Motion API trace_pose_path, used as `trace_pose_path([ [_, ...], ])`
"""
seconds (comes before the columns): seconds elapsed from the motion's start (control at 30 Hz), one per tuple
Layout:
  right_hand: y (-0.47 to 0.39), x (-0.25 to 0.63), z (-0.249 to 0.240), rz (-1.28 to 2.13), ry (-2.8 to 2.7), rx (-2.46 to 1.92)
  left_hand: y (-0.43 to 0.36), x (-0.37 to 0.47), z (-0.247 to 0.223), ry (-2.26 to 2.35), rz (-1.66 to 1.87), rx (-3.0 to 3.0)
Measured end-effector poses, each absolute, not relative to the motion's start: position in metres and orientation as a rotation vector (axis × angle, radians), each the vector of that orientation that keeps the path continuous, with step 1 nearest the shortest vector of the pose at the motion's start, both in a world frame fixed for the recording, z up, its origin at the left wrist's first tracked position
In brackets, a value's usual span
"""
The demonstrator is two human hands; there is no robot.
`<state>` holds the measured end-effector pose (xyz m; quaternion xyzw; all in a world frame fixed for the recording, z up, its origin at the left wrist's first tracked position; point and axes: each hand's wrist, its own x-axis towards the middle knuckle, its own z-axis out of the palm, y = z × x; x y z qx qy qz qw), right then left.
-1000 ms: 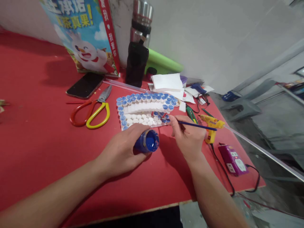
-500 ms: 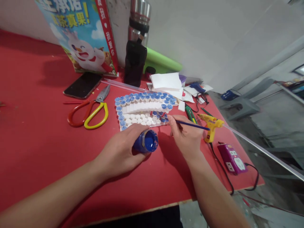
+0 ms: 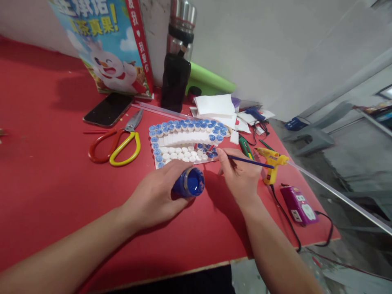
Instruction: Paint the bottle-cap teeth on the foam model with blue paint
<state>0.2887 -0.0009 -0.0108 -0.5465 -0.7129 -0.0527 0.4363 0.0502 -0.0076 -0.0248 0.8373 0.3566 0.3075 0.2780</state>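
My left hand [image 3: 162, 183] is wrapped round a paint jar [image 3: 185, 183], tilted so that the blue paint inside shows. Between the fingers of my right hand [image 3: 240, 173] is a paintbrush [image 3: 252, 161] with a dark blue handle; its tip points left, over the lower right part of a craft piece [image 3: 177, 138]. Whether the bristles touch it I cannot tell. That piece carries rows of small round white pieces, many with blue tops along its border, and a curved white band across the middle.
Left of the craft piece lie scissors [image 3: 124, 143] and a phone [image 3: 108, 109]. A bottle [image 3: 176, 77] and a printed bag [image 3: 107, 53] stand behind. To the right are a utility knife [image 3: 246, 148], a yellow glue gun [image 3: 272, 161], a purple box [image 3: 300, 205] and white papers [image 3: 214, 105].
Both hands keep nearly the same pose, the left still round the jar and the right with the brush at the craft piece. The whole view has shifted very slightly.
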Motion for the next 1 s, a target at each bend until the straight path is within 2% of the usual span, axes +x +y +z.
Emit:
trace_pose_path([
  [0.17,-0.0009,0.2879,-0.0115,-0.119,-1.781,-1.345,-0.007,0.0511,-0.0255,0.958,0.833,2.244],
  [0.4,-0.0003,0.2878,-0.0126,0.069,-1.699,-1.336,-0.0066,0.0523,-0.0257,0.954,0.827,2.234],
  [1.0,0.0,0.2863,-0.0091,-0.036,-1.717,-1.381,-0.0073,0.0518,-0.0233,0.953,0.796,2.235],
])
